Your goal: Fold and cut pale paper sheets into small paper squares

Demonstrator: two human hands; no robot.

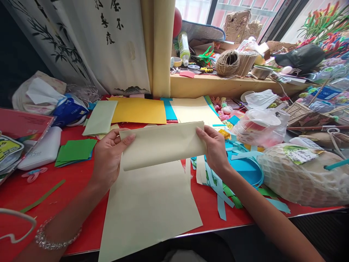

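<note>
Between my two hands is a folded piece of pale green paper (163,145), stretched sideways above the red table. My left hand (110,153) pinches its left end, thumb on top. The right end is pinched by my right hand (214,145), also with the thumb in front. Directly below lies a large pale green sheet (155,196), its lower left corner reaching past the table's front edge. Whether the folded piece and this sheet are joined, I cannot tell. A beaded bracelet (57,238) circles my left wrist.
Green paper squares (76,152) lie left on the red table (73,196). Behind are yellow card (140,111) and a pale green stack (100,116). Blue and green strips (220,193) crowd the right, beside a netted bundle (300,178). A twine roll (227,63) sits on the sill.
</note>
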